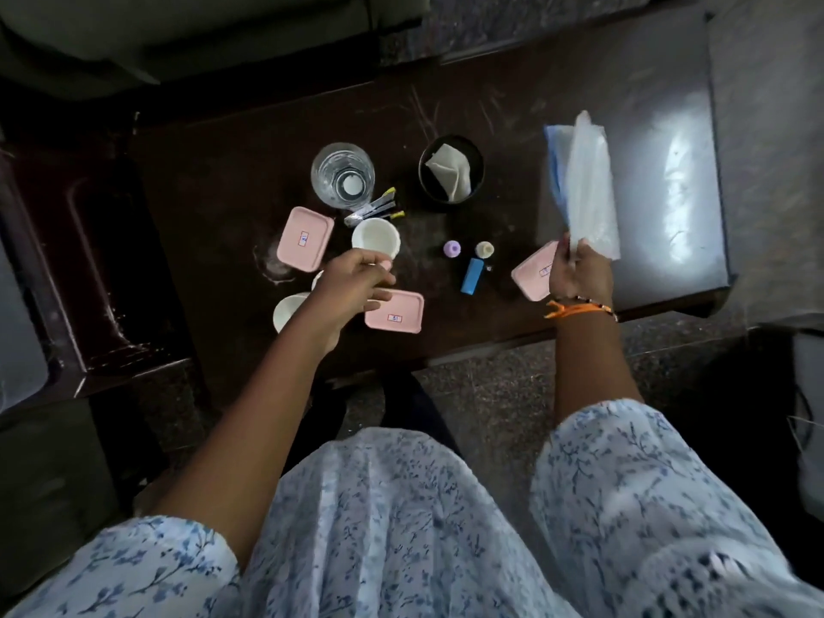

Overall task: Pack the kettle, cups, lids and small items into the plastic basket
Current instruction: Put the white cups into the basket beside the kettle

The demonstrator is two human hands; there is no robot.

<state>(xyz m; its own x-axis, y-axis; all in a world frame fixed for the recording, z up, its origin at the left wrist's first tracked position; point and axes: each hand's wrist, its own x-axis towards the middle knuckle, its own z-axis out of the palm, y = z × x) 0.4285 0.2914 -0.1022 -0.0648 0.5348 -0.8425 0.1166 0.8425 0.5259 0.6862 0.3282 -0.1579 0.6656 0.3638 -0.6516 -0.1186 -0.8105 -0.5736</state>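
Left hand: The left hand (356, 278) hung low over the dark surface (490, 127), fingers loosely curled. It held nothing that I could see.
Right hand: The right hand (577, 272) pinched the near end of a clear plastic bag (588, 189) with something blue inside. The bag pointed away from the person.
Cups: One white cup (376, 240) stood just past the left fingertips. Another white cup (287, 310) sat under the left wrist, partly hidden.
Lids: One pink lid (305, 238) lay left of the far cup. A second pink lid (394, 310) lay just right of the left hand. A third pink lid (533, 276) was partly hidden behind the right hand.
Small items: A purple cap (451, 250), a pale little bottle (484, 249) and a blue lighter (471, 276) lay between the two hands. Packets (374, 209) lay by a glass (342, 176).
Basket and kettle: I could not see them.
Key spot: The far cup was nearest the left hand, right ahead of it. I think that hand would grab it next.
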